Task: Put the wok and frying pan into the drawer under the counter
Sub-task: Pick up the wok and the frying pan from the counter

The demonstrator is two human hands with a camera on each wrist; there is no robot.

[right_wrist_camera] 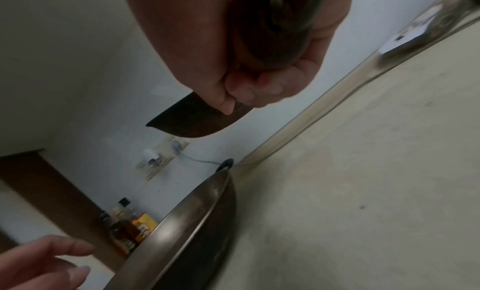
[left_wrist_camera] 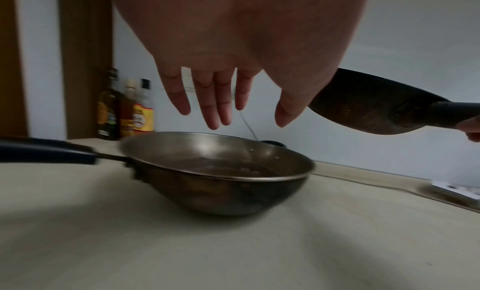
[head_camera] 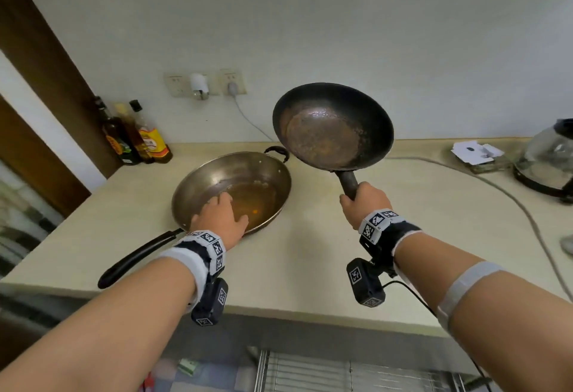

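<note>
A metal wok (head_camera: 235, 183) (left_wrist_camera: 221, 171) (right_wrist_camera: 182, 229) with a long black handle (head_camera: 139, 256) sits on the beige counter (head_camera: 310, 252). My left hand (head_camera: 221, 214) (left_wrist_camera: 221, 101) hovers over its near rim, fingers straight, holding nothing. A dark, worn frying pan (head_camera: 333, 126) (left_wrist_camera: 363, 106) (right_wrist_camera: 187, 120) is raised above the counter, tilted toward me. My right hand (head_camera: 366, 202) (right_wrist_camera: 249, 89) grips its handle. Below the counter edge, a wire rack (head_camera: 356, 373) shows in the open space underneath.
Three oil and sauce bottles (head_camera: 136, 137) stand at the back left by a brown door frame. A glass kettle (head_camera: 548, 162) and some papers (head_camera: 476, 151) sit at the back right. A grey cable (head_camera: 511, 196) runs across the counter from the wall sockets (head_camera: 204, 83).
</note>
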